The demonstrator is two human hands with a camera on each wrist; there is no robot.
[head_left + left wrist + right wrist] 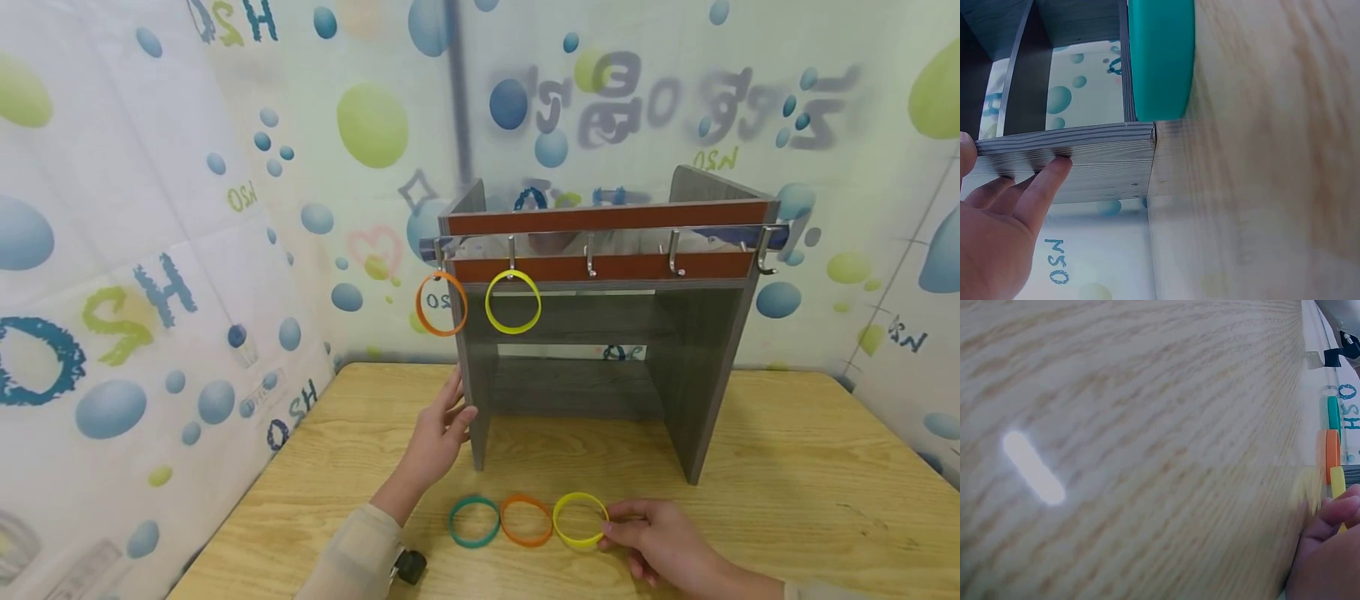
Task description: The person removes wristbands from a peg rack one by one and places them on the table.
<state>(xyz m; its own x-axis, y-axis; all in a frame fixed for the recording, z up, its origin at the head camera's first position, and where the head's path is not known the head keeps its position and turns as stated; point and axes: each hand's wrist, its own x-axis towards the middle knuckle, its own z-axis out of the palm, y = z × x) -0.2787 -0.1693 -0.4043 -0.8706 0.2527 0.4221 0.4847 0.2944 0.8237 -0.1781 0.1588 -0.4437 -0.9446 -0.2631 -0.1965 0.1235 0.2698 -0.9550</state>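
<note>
A small grey wooden shelf [705,350] with brown-red front strips and a row of metal hooks [589,257] stands on the table. My left hand [438,429] holds its left side panel [1085,153] by the front edge, thumb on one face and fingers on the other. An orange ring [419,312] hangs from the leftmost hook, and a yellow ring [537,308] from the one beside it. In front of the shelf lie a teal ring [452,527], another orange ring [503,525] and another yellow ring [557,527]. My right hand [667,537] pinches the right edge of this yellow ring.
The wood-grain table [810,467] runs under everything. Behind it and on both sides hangs a pale curtain [187,183] printed with blue and green spots and lettering. A dark wrist camera [410,567] sits on the left sleeve.
</note>
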